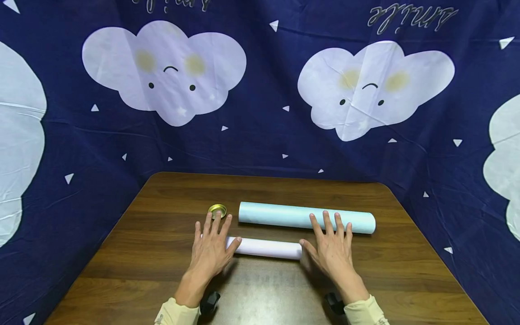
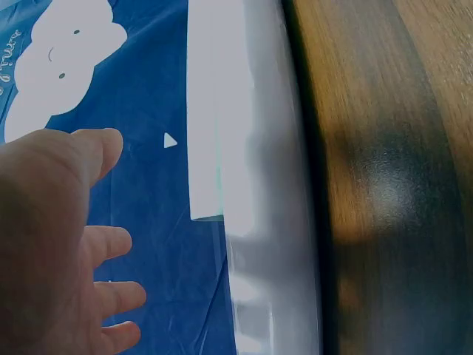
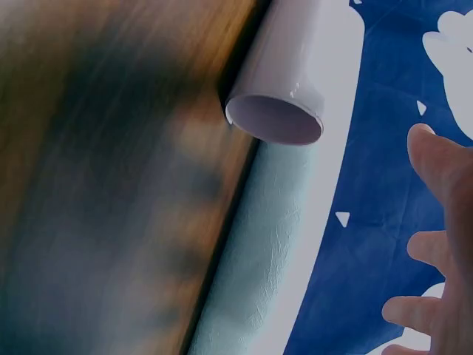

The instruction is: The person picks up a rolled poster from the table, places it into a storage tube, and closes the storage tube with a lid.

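A white hollow roll point(image 1: 268, 248) lies across the table between the two hands. My left hand point(image 1: 209, 253) is over its left end with fingers straight and spread, hiding that end. Beside its right end is my right hand point(image 1: 334, 255), also with spread fingers and the thumb near the edge. In the right wrist view the open round end of the white roll point(image 3: 277, 118) shows. Farther back lies a longer light blue roll point(image 1: 280, 215), partly covered by the right fingertips. Neither hand grips anything.
A small gold ring-shaped item point(image 1: 217, 206) sits behind the left fingertips. The brown wooden table point(image 1: 122, 271) has rounded far corners. A dark blue curtain point(image 1: 268, 113) with white clouds hangs around it. A black wrist device point(image 1: 210, 302) is at the left wrist.
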The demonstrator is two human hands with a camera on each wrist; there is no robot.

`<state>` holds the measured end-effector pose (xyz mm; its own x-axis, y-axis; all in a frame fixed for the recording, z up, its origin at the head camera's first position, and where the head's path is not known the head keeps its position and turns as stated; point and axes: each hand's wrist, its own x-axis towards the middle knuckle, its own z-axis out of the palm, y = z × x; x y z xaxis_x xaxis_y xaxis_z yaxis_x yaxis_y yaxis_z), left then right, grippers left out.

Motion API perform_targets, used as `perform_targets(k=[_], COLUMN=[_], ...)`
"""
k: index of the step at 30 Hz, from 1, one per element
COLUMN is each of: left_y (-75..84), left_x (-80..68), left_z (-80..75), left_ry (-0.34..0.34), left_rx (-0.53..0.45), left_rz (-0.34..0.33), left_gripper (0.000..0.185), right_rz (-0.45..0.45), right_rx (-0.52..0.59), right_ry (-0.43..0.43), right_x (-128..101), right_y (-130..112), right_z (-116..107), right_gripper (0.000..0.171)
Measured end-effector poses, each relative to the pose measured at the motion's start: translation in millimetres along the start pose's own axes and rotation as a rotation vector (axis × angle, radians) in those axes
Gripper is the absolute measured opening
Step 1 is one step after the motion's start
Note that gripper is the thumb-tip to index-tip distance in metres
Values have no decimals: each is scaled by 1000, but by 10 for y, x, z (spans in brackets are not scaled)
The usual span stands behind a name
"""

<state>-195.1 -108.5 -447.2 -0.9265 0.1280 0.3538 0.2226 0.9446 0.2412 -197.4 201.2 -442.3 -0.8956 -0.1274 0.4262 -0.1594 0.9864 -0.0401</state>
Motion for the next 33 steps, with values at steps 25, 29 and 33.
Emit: perform_targets(k=[25,29,33], left_y=[52,55,57], left_x=[10,13,15], left_z=[68,92,112], left_ry=[-106,-122,-127], left_rx=[126,128,152], left_rz=[110,132,150], left_gripper=[76,76,77], right_rz=[-14,-31,-41], right_rx=[-1,2,-2], right_ry=[-79,-67,-65], right_x=[268,303,336], right_y=[477,564,625], right_z=[78,118,152], right_gripper=[86,88,90])
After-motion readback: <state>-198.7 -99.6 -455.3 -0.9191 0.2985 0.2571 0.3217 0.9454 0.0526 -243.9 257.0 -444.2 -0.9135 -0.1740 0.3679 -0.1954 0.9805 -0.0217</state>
